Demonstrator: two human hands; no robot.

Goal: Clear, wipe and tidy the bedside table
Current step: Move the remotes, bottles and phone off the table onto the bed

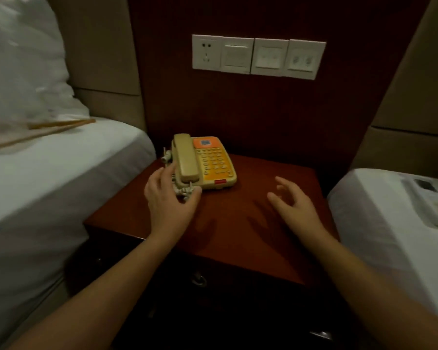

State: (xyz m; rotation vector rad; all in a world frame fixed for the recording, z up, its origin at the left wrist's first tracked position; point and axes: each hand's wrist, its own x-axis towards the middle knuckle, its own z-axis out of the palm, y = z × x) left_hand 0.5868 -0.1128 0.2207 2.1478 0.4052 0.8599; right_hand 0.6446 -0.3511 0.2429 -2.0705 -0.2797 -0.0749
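Bedside table (250,223), telephone (204,162), lettering unreadable

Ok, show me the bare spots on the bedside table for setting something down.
The table is bare across its front and right, from the phone to the right edge, under the hovering right hand. The back-left corner is crowded: phone, coiled cord, left hand.

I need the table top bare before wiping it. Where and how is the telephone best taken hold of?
Probably by the base of the telephone, both side edges at once: left hand beside the handset and coiled cord, right hand coming in from the bare table side. The handset only rests in its cradle, so gripping that alone would leave the base behind.
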